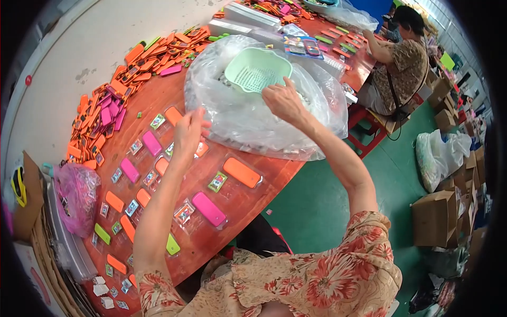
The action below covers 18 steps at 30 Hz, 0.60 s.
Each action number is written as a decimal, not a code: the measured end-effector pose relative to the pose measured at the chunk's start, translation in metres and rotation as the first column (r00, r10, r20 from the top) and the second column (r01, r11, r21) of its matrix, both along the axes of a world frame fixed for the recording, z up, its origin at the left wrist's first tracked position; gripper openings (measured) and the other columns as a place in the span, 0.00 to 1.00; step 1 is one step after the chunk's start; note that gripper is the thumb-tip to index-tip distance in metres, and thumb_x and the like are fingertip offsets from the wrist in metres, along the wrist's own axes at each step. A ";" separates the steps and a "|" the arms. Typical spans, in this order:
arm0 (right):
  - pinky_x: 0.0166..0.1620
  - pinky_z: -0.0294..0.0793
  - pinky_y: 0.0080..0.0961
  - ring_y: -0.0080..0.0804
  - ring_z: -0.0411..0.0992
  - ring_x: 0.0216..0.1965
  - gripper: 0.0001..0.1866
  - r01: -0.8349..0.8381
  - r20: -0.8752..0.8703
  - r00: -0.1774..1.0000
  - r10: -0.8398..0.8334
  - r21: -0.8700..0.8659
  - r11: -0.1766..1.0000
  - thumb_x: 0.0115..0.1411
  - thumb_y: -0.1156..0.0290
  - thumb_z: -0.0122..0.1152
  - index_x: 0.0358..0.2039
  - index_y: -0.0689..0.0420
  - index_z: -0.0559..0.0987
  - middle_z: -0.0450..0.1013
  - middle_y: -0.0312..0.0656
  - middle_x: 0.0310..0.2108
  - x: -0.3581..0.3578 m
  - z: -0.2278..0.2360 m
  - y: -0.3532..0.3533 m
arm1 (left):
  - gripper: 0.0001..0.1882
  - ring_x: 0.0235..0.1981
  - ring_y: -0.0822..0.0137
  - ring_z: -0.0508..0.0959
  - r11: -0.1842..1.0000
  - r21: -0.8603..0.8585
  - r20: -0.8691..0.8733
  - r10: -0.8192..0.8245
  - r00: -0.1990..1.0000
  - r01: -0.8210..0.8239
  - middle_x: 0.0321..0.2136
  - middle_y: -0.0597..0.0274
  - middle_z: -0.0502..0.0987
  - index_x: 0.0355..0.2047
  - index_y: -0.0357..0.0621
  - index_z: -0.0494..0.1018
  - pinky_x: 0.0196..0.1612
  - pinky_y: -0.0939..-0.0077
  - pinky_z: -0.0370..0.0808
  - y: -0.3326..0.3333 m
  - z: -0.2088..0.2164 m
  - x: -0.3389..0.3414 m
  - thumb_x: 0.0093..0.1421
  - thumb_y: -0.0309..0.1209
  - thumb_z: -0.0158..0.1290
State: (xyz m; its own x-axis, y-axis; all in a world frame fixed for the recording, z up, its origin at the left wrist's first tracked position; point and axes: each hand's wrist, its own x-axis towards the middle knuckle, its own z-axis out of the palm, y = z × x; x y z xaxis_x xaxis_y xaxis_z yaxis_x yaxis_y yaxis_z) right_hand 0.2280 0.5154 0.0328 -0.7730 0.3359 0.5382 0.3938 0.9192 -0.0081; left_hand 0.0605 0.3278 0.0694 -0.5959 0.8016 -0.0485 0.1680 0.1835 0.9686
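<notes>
Head view: the left hand [190,132] is over the rows of clear trays, fingers loosely bunched; can't tell if anything's pinched in them. The right hand [285,100] is at the near right side of the mint basket [259,62], index finger poking out and the rest curled. Can't tell whether it's touching the rim or gripping something. Basket's sitting on a big clear plastic bag [227,119].

Progress-wise, looks partway to me. On the near left of the red table [277,182], lots of trays have a coloured case, like this orange case [242,172], with a small card packet [217,181] beside it. I see no covers on the nearest ones, so I'd call them unfinished. Plenty left too: a big case pile [158,55] along the far left wall.
</notes>
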 end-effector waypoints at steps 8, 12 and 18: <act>0.36 0.63 0.33 0.46 0.66 0.28 0.04 -0.436 -0.590 0.784 0.192 -0.304 0.847 0.48 0.75 0.51 0.26 0.61 0.68 0.67 0.47 0.23 -0.055 0.009 -0.068 | 0.36 0.30 0.65 0.70 0.995 0.077 0.362 -0.093 0.928 0.070 0.37 0.60 0.66 0.44 0.48 0.59 0.25 0.67 0.69 0.060 0.023 -0.013 0.42 0.61 0.48; 0.37 0.64 0.33 0.43 0.66 0.34 0.10 -0.570 -0.573 0.763 0.298 -0.381 0.728 0.48 0.72 0.54 0.31 0.61 0.70 0.68 0.47 0.28 -0.057 0.019 -0.073 | 0.23 0.27 0.67 0.69 0.994 -0.099 0.429 0.092 0.898 -0.054 0.31 0.64 0.69 0.39 0.48 0.64 0.27 0.65 0.65 0.060 0.024 -0.034 0.43 0.43 0.51; 0.35 0.65 0.36 0.43 0.67 0.33 0.14 -0.015 -0.175 0.983 -0.049 -0.344 0.939 0.43 0.68 0.58 0.31 0.60 0.70 0.69 0.45 0.30 -0.009 0.019 -0.028 | 0.25 0.33 0.68 0.70 0.933 0.249 0.263 0.194 0.945 -0.261 0.37 0.62 0.68 0.41 0.39 0.61 0.33 0.69 0.66 0.046 0.047 -0.043 0.42 0.34 0.52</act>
